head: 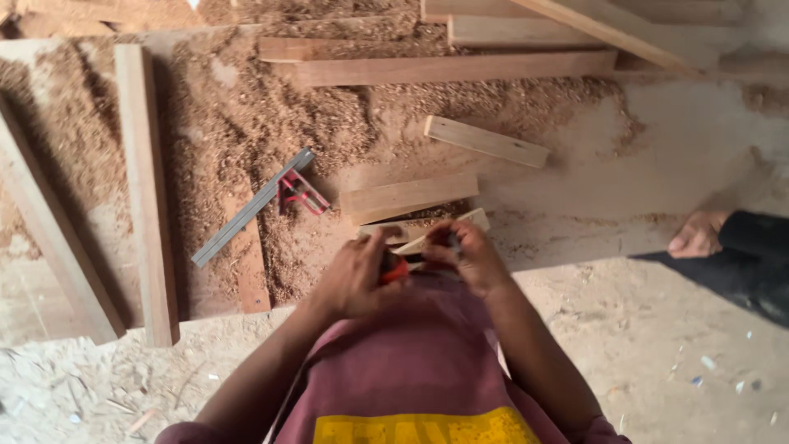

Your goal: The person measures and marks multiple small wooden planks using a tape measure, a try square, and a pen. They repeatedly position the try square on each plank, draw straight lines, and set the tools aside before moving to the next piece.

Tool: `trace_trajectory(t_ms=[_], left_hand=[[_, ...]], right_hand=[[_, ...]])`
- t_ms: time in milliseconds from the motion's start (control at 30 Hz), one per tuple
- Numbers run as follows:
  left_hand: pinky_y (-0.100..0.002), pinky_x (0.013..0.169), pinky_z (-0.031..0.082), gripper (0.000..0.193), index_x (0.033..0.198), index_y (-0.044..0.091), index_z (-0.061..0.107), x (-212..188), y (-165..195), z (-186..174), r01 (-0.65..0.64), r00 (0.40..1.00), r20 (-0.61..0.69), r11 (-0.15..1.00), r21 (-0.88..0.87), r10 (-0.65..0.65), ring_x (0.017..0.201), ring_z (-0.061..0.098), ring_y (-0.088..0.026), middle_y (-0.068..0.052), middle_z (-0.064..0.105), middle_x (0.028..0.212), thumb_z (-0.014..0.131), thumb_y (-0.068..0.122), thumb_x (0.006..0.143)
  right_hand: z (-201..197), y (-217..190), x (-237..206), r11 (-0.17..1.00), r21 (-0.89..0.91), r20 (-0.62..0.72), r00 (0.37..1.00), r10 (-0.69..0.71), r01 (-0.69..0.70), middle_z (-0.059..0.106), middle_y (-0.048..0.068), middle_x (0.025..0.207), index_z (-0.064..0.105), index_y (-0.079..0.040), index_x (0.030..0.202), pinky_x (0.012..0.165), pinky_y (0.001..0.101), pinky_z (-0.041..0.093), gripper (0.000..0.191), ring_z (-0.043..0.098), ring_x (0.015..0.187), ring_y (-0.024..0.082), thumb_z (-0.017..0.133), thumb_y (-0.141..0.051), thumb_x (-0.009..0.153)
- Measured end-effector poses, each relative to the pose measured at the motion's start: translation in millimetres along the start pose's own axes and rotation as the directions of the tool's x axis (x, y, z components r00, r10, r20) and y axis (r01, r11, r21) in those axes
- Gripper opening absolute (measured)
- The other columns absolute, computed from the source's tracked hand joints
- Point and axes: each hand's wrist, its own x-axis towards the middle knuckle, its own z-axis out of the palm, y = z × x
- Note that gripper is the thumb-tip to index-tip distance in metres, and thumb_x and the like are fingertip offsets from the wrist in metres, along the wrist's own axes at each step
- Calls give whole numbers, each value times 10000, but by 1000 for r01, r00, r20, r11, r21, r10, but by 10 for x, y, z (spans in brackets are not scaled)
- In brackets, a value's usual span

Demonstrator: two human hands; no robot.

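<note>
My left hand [355,275] and my right hand [468,255] are drawn together close to my chest, above the near edge of the workbench [575,205]. Between them is a small tool with a red part [395,270]; my left hand grips the red end and my right hand pinches the dark end. Just beyond the hands lie a thin pale wood strip [448,226] and a short wood block [408,197]. Which exact tool it is stays unclear.
A try square with a grey blade and red stock [261,201] lies on the sawdust-covered bench. Long planks [146,189] sit left, more boards [452,70] at the back, a short slat [486,141] centre. Another person's hand [699,234] rests on the bench at right.
</note>
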Motion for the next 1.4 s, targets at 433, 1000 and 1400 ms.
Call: trace_trajectory(t_ms=[433, 1000, 1400], left_hand=[[-361, 464, 479, 392, 1003, 166, 788, 329, -654, -53, 568, 805, -161, 664, 486, -571, 539, 618, -172, -74, 748, 759, 552, 478, 1023], [-445, 661, 570, 190, 953, 236, 811, 491, -1540, -434, 496, 832, -52, 698, 516, -553, 783, 731, -286, -83, 766, 850, 701, 369, 871], [-343, 473, 490, 215, 866, 124, 797, 589, -1736, -415, 415, 831, 91, 722, 554, -548, 560, 629, -147, -57, 710, 711, 623, 204, 965]], right_hand=[[-933, -151, 612, 964, -199, -446, 860, -249, 176, 728, 34, 891, 672, -56, 958, 685, 277, 619, 157, 725, 784, 124, 788, -18, 858], [-874, 65, 947, 509, -859, -377, 747, -547, -61, 757, 125, 852, 740, -74, 891, 731, 390, 574, 121, 749, 802, 274, 839, -95, 824], [-606, 150, 898, 127, -955, -290, 768, -570, -267, 747, 152, 799, 722, -134, 952, 682, 481, 552, 124, 723, 761, 372, 794, -86, 864]])
